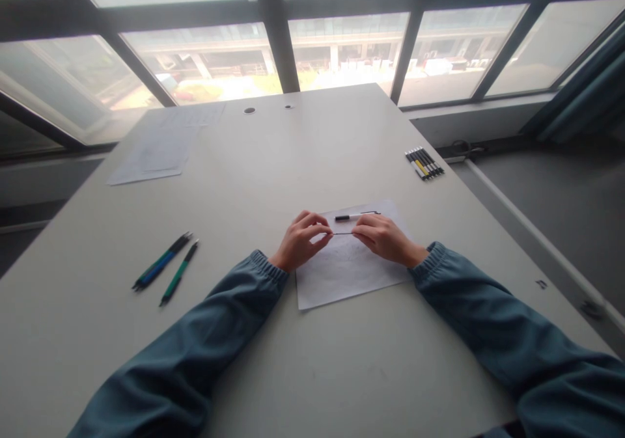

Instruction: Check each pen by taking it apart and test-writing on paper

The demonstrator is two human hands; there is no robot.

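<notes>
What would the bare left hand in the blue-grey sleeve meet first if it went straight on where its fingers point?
Probably the bare right hand, just across the short gap spanned by the thin, dark, straight rod that the left hand pinches; depth is hard to judge.

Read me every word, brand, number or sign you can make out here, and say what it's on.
None can be read.
Flat white paper sheet under the hands: faint marks, too blurred.
Thin white paper sheets at far left: faint marks, too blurred.
Slim white-and-black pen: too small to show any lettering.
Slim green and blue pens, row of black, white and yellow pens: likewise.
</notes>
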